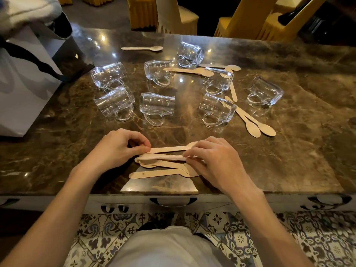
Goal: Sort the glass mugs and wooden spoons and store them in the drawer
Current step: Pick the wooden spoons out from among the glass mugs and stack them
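Observation:
Several wooden spoons (163, 162) lie bunched near the marble table's front edge. My left hand (117, 147) pinches the handle end of the top spoon (169, 149). My right hand (213, 160) pinches the other end of the bunch, fingers curled over the spoons. Several glass mugs (157, 107) lie on their sides across the middle of the table. More loose spoons lie among them: a pair (250, 122) at the right, some (192, 71) near the far mugs, one spoon (142, 48) alone at the back. The shut drawer's handle (173, 202) shows below the table edge.
A white bag with dark straps (28, 78) stands on the table's left side. Yellow-covered chairs (173, 18) line the far side. The table's front edge (57, 191) runs just before me, with patterned floor tiles (289, 237) below.

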Tool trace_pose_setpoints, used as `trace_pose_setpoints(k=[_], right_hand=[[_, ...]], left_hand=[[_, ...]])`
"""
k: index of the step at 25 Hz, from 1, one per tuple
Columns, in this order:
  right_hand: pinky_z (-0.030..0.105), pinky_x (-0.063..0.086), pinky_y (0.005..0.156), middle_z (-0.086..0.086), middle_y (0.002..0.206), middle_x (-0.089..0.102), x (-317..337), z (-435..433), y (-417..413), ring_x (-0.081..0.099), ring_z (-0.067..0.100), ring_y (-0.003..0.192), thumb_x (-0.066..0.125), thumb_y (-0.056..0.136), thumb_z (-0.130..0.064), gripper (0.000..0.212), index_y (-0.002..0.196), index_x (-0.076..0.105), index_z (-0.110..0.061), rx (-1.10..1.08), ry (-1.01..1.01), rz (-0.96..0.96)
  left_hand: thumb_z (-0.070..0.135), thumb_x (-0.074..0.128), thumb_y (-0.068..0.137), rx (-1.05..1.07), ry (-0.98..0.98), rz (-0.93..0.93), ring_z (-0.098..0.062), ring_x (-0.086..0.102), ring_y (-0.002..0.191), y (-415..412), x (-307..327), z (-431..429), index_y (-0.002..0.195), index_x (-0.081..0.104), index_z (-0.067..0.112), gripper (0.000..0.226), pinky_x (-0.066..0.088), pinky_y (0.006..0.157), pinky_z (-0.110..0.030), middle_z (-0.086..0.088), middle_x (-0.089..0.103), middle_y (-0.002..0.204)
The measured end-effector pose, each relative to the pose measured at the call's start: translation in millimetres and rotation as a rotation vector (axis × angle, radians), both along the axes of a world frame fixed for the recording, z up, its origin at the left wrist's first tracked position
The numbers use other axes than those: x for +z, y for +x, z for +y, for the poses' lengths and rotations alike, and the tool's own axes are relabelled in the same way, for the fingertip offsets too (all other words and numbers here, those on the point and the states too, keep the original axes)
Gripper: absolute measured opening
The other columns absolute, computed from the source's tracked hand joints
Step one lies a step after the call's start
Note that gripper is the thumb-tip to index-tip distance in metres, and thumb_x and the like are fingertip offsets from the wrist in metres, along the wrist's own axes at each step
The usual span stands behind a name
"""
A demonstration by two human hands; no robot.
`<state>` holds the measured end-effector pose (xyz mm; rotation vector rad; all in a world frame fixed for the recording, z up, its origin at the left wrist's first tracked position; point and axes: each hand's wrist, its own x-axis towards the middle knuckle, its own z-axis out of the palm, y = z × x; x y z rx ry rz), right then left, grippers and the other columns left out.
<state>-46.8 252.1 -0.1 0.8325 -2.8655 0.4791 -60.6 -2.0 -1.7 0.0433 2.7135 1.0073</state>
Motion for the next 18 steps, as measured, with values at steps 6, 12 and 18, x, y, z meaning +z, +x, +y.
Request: trace_pose_setpoints(k=[6, 12, 18], right_hand=[[0.024, 0.042, 0.072, -0.012, 0.09, 0.07, -3, 4, 1, 0.059, 0.013, 0.082, 0.065, 0.086, -0.037, 0.013, 0.091, 0.075, -0.032, 0.001, -0.011, -0.038], [0.026, 0.045, 0.074, -0.012, 0.089, 0.071, -3, 3, 0, 0.061, 0.012, 0.082, 0.067, 0.084, -0.038, 0.012, 0.089, 0.075, -0.031, -0.016, -0.028, -0.025], [0.026, 0.048, 0.077, -0.012, 0.092, 0.071, 5, 7, -6, 0.06, 0.009, 0.086, 0.065, 0.084, -0.038, 0.016, 0.093, 0.073, -0.028, -0.119, -0.087, -0.012]], left_hand=[[0.04, 0.07, 0.078, -0.031, -0.011, 0.005, 0.008, 0.055, 0.076, -4, -1, 1, 0.074, 0.069, 0.043, 0.005, 0.036, 0.06, -0.017, 0.019, 0.065, 0.072], [0.044, 0.066, 0.08, -0.088, -0.052, -0.015, 0.0, 0.058, 0.077, -7, 1, 0, 0.079, 0.068, 0.045, 0.002, 0.043, 0.065, -0.021, 0.019, 0.066, 0.078], [0.047, 0.059, 0.083, -0.194, -0.066, 0.012, 0.002, 0.057, 0.078, -20, 20, 7, 0.09, 0.065, 0.043, 0.01, 0.045, 0.066, -0.019, 0.02, 0.063, 0.085]])
